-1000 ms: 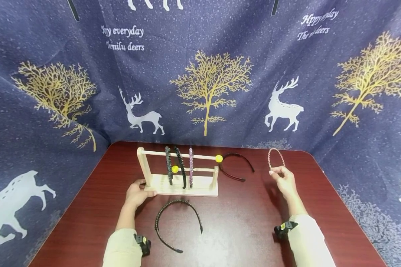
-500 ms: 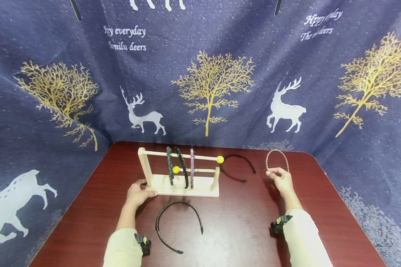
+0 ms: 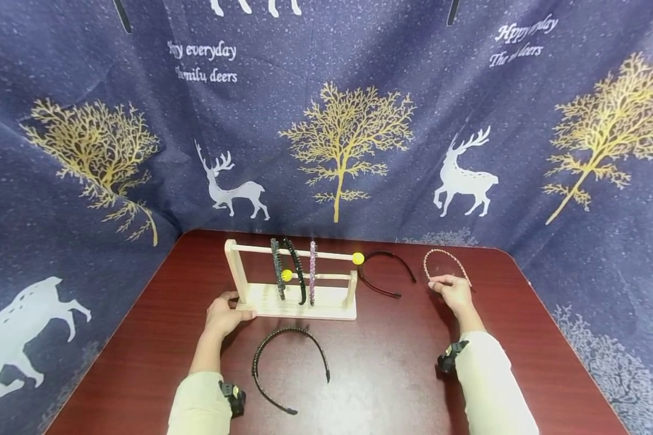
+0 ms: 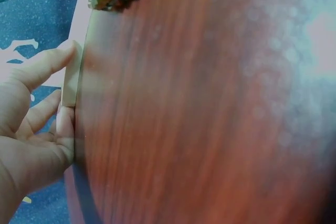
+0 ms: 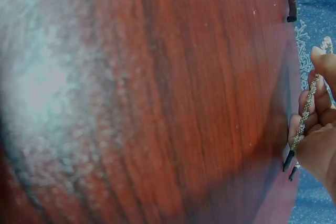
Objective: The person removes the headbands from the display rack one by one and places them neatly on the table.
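My left hand [image 3: 225, 315] grips the left end of a pale wooden headband rack [image 3: 332, 307], thumb on the base and fingers beside its end. In the left wrist view the thumb lies against the base's corner [image 4: 72, 80]. A dark grey headband [image 3: 277, 269], a black one [image 3: 295, 269] and a pink-purple glittery one [image 3: 312, 272] hang on the rack's upper rod. Off to the right, my right hand [image 3: 454, 293] pinches a light beaded headband [image 3: 441, 251], its arc rising above the fingers. In the right wrist view the beaded headband [image 5: 308, 109] runs past the palm to black tips.
A black braided-looking headband [image 3: 257, 356] lies on the table [image 3: 392, 362] in front of the rack. Right behind the rack's right end lies a dark red headband [image 3: 378, 290]. Yellow balls cap the upper rod [image 3: 358, 258] and lower rod [image 3: 286, 275]. A blue curtain hangs behind.
My right hand has shifted a little left with the beaded headband, which has turned and tilts lower, showing a wider arc. My left hand stays in place on the rack.
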Demonstrator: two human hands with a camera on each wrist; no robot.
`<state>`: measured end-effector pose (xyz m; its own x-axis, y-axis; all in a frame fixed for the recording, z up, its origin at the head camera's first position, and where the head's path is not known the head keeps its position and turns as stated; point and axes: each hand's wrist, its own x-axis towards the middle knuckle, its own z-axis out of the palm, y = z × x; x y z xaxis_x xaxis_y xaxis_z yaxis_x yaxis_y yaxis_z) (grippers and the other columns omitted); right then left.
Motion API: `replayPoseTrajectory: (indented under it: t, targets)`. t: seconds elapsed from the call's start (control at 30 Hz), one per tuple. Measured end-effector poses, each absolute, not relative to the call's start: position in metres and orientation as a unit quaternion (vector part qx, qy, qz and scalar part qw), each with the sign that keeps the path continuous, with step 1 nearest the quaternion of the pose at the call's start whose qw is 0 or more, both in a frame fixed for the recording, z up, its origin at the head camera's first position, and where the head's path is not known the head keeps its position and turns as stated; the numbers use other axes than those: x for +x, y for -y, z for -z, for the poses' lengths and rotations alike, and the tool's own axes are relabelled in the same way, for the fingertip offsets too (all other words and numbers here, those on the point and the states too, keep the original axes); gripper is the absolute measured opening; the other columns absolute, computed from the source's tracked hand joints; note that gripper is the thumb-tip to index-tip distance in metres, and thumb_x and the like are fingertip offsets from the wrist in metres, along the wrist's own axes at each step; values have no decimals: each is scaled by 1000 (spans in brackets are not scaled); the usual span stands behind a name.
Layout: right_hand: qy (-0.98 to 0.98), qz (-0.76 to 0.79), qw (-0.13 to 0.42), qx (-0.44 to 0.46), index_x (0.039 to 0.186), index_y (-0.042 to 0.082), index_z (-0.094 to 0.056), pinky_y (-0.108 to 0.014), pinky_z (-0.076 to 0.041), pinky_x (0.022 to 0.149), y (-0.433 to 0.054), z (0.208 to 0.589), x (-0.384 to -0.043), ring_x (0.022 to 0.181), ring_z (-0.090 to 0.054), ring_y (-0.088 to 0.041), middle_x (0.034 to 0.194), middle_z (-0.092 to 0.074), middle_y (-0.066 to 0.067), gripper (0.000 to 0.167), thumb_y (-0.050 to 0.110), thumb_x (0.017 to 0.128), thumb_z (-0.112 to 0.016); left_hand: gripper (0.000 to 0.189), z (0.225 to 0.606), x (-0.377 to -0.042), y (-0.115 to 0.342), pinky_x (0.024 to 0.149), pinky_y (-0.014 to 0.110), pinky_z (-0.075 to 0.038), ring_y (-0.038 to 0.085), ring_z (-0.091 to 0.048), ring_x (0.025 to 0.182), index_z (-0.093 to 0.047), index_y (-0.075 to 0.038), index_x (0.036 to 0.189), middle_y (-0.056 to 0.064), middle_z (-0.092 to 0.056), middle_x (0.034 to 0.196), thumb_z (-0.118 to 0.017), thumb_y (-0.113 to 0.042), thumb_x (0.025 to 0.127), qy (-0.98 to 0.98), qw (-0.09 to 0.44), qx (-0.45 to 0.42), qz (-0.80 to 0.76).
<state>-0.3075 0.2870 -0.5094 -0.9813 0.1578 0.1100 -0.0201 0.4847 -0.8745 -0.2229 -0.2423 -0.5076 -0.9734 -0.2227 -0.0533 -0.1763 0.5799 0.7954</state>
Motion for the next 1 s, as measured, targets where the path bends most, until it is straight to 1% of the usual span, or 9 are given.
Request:
replayPoseTrajectory:
  t: [0.13,0.37,0.53,0.63,0.73,0.83,1.0]
  targets:
    - [859,-504,83,-37,97,-11,-67,-23,-44,49,-287,509,-309,54,-53,-8,74,-67,-7,22,2,80,-68,72,508,-223,243,82,46,-41,35,-55,95,-51,5,124,21,-63,100,-83,-20,64,889,27,114,442]
    - [861,-501,77,-33,97,-14,-65,-21,-44,49,-286,511,-311,53,-53,-6,71,-66,-6,21,-1,80,-66,72,508,-221,245,82,47,-41,36,-55,95,-50,5,124,22,-62,101,-82,-19,65,889,22,113,444]
    - [869,-490,70,-19,96,-14,-66,-21,-42,48,-286,513,-311,51,-51,-6,61,-62,-2,21,-1,79,-67,69,507,-219,246,82,49,-41,36,-56,94,-50,5,125,22,-62,102,-81,-16,66,885,19,112,451]
    - [875,-479,73,-18,95,-12,-67,-21,-42,48,-286,513,-309,50,-50,-6,58,-60,0,21,-1,77,-67,69,508,-219,246,83,49,-41,35,-57,94,-50,5,125,22,-62,102,-81,-15,66,884,17,110,454]
    - [874,-480,74,-18,98,-12,-66,-21,-43,48,-288,514,-308,51,-51,-6,60,-61,-2,23,-1,78,-68,70,508,-219,245,83,48,-41,35,-57,95,-49,4,126,22,-62,103,-81,-16,67,884,12,110,454]
    - [864,-498,70,-19,102,-14,-64,-20,-44,49,-289,514,-307,53,-53,-6,65,-64,-8,25,-1,80,-66,70,507,-220,245,81,47,-41,35,-56,94,-49,5,125,22,-62,102,-81,-16,67,885,11,112,453]
    - [839,-535,91,-34,110,-13,-60,-17,-46,56,-290,512,-302,64,-58,1,85,-68,-17,28,-1,85,-62,70,505,-221,242,83,48,-41,36,-56,95,-49,6,125,24,-62,103,-81,-16,67,887,13,107,449]
